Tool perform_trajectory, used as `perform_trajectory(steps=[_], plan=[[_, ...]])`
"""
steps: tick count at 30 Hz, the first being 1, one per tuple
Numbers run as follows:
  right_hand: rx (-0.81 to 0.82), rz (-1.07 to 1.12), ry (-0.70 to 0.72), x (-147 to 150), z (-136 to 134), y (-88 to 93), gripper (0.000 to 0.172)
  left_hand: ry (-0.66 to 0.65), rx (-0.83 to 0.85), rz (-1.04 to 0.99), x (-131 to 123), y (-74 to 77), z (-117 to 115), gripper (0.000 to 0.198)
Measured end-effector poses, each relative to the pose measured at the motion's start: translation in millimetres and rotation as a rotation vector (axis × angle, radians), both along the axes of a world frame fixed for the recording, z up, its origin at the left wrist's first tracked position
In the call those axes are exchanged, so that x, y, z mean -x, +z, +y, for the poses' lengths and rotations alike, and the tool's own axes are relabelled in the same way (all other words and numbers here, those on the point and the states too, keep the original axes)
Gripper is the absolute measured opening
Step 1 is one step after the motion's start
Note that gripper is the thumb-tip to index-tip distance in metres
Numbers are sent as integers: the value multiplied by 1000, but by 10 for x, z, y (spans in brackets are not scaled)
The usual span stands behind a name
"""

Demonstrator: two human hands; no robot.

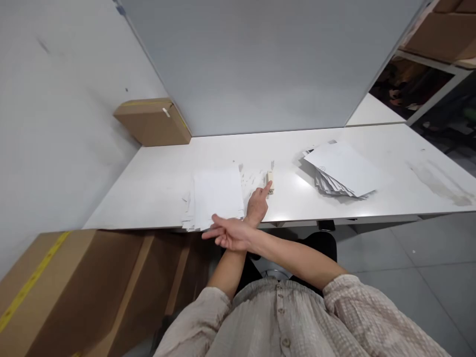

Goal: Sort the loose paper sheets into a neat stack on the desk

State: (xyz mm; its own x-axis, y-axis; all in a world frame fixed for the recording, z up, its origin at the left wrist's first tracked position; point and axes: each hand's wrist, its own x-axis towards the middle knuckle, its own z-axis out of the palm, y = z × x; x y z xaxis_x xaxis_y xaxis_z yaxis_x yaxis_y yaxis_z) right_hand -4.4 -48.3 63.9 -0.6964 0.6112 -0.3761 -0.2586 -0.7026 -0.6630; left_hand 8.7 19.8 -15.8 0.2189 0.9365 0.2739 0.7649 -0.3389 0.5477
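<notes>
My forearms cross, the right one over the left. My left hand [257, 204] reaches past the crossing, its index finger stretched out onto a small cream-coloured block-like object [270, 176] on the desk. Its other fingers are bent and partly hidden, and I see no grip around the object. My right hand [227, 234] hangs at the desk's front edge, palm partly up, thumb and index finger extended and the others loosely curled, holding nothing. Just beyond it lies a stack of white paper sheets [217, 191], with uneven edges on its left side.
Another pile of papers [344, 166], fanned askew, lies on the right of the white desk [167, 193]. A cardboard box [152, 123] stands at the back left against a grey panel [267, 64]. Large cardboard boxes [82, 277] sit below the desk's left front.
</notes>
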Motion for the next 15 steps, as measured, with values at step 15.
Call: perform_trajectory(steps=[15], plan=[[-1037, -1859, -529, -3105, 1209, -136, 61, 13, -91, 77, 35, -60, 13, 57]])
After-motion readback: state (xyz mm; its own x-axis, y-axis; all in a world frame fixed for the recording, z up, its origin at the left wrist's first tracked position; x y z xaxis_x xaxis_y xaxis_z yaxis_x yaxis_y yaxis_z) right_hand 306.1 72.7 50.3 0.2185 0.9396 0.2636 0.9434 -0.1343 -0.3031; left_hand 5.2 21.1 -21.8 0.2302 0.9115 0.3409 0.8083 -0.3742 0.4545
